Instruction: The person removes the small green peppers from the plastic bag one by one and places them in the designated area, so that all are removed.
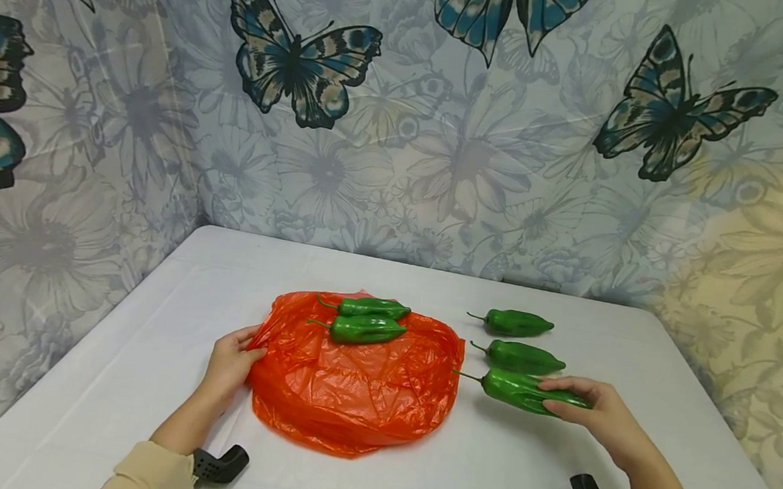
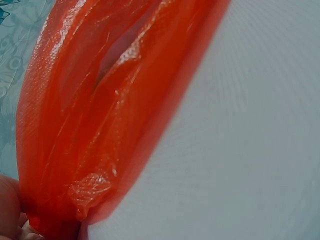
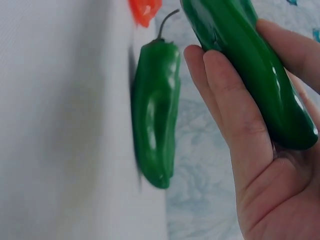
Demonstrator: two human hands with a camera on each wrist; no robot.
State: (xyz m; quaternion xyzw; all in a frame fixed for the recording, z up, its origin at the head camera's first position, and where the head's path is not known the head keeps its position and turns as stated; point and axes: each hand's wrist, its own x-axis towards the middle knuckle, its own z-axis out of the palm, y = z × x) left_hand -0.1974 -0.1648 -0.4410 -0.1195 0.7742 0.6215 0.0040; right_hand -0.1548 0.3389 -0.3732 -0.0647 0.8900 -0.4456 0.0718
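My left hand [image 1: 228,366] pinches the left edge of a red plastic bag [image 1: 350,396] spread on the table. In the left wrist view, the gathered red plastic [image 2: 100,125] runs up from the fingertips at the lower left. Two green peppers, one [image 1: 375,307] behind the other [image 1: 368,330], lie side by side on the bag's far part. My right hand [image 1: 600,414] holds a third green pepper [image 1: 515,390] by its tip end, stem pointing left. The right wrist view shows this pepper [image 3: 250,65] between thumb and fingers, raised off the table.
Two more green peppers, a far one [image 1: 519,323] and a nearer one [image 1: 520,357], lie right of the bag, behind the right hand's pepper. The white table [image 1: 483,478] backs onto a butterfly-patterned cloth wall [image 1: 468,166]. Dark wrist mounts [image 1: 221,464] sit at both wrists.
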